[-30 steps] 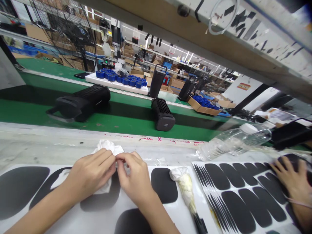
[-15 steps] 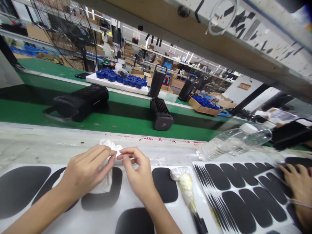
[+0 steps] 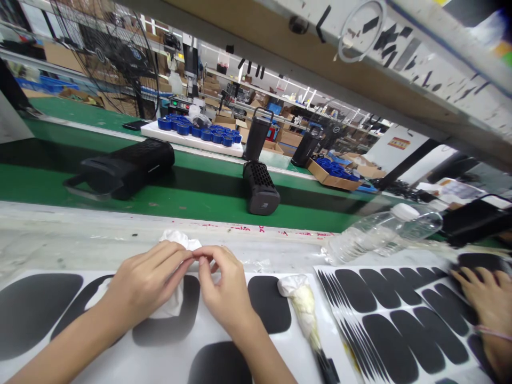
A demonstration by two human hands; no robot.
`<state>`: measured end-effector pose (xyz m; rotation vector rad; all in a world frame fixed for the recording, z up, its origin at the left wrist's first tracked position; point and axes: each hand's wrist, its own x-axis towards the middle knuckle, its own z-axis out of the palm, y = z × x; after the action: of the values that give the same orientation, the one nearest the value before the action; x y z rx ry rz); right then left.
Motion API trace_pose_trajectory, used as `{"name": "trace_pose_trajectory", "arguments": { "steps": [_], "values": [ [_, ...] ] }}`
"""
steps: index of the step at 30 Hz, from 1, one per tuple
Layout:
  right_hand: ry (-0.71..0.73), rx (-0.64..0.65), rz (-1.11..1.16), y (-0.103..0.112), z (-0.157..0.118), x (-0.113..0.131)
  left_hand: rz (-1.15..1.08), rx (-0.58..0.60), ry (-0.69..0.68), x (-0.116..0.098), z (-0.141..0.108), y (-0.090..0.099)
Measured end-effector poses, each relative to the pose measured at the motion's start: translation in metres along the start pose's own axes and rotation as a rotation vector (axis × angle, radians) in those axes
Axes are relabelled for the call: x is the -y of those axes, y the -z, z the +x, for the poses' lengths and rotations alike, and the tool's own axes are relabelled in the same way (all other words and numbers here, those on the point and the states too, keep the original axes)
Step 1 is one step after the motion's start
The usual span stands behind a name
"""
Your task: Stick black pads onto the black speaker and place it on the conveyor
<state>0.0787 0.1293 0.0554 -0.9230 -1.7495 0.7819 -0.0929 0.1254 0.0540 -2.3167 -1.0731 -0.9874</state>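
Observation:
In the head view my left hand (image 3: 150, 277) is closed, thumb and fingers pinched at the edge of a crumpled white cloth (image 3: 176, 237). The fingertips of my right hand (image 3: 226, 288) meet those of the left at the same edge, also in a pinch. The bit between the fingertips is mostly hidden. Below my left hand, more white cloth (image 3: 172, 305) lies on a white sheet with black rounded stickers (image 3: 270, 304). To the right of my right hand lies a brush-like tool (image 3: 306, 309), its head wrapped in white cloth.
Black speakers (image 3: 261, 189) (image 3: 132, 165) lie on the green conveyor belt (image 3: 200, 197). Clear plastic bottles (image 3: 368, 232) lie at the right by stacked sticker sheets (image 3: 388, 320). Another person's hand (image 3: 486, 298) rests there. A shelf (image 3: 320, 48) overhangs the bench.
My fingertips have come together, so the white bit between them shows less. The camera view has shifted slightly; the other person's hand stays on the sticker sheets.

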Motion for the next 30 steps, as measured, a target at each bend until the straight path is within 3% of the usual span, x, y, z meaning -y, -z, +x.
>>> {"name": "trace_pose_trajectory", "arguments": {
  "steps": [11, 30],
  "values": [
    [0.090, 0.008, -0.127, -0.0016, -0.0015, -0.0008, 0.083, 0.005, -0.075, 0.0031, -0.0043, -0.0043],
    [0.078, 0.045, -0.130, -0.0033, -0.0022, 0.0000, 0.137, 0.016, 0.003, -0.0007, -0.0046, -0.0050]
  ]
}}
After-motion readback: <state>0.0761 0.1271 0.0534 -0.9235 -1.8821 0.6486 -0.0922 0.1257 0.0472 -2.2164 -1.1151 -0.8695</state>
